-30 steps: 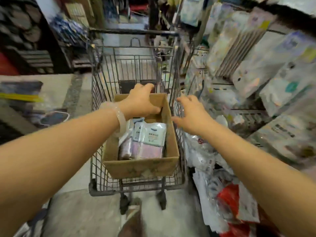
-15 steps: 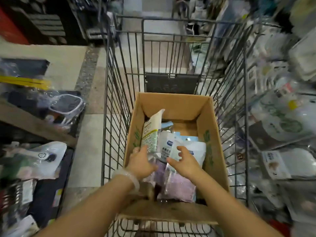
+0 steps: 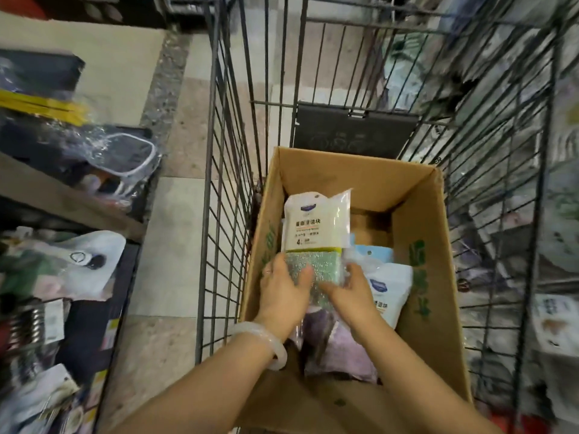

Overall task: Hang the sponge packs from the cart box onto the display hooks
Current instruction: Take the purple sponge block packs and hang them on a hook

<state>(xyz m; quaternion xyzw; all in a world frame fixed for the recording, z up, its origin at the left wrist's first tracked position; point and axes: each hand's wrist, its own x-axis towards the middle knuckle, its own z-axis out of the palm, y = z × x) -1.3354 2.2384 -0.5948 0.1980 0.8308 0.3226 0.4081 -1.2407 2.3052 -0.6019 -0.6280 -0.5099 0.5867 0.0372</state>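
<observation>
Here, both hands reach down into an open cardboard box [image 3: 416,195] that sits inside a wire shopping cart [image 3: 232,170]. The left hand [image 3: 283,292] and the right hand [image 3: 354,289] together hold one sponge pack [image 3: 315,227], a clear bag with a white printed label on its upper part and a green, glittery sponge showing through its lower part. The left grip is closed on the pack's lower left edge, thumb laid across the front of the green sponge. The right grip holds the lower right side, fingers curled on the crinkled plastic there. The pack stands nearly upright, its top toward the far wall of the box, and it is inside the box, raised above the other goods. Just to its right lies another pack with a white label [image 3: 388,292], partly under the right hand, and behind that a pale blue card [image 3: 376,255] shows. Below the wrists lie lilac-coloured packs [image 3: 341,349] near the box's near wall. A pale, translucent bangle [image 3: 266,339] circles the left wrist. To the left of the cart, a low shelf carries bagged goods [image 3: 81,264] and a clear-lidded container [image 3: 125,151]. To the right of the cart, through the wire, blurred packaged goods [image 3: 557,321] hang on a display; their details cannot be made out.
</observation>
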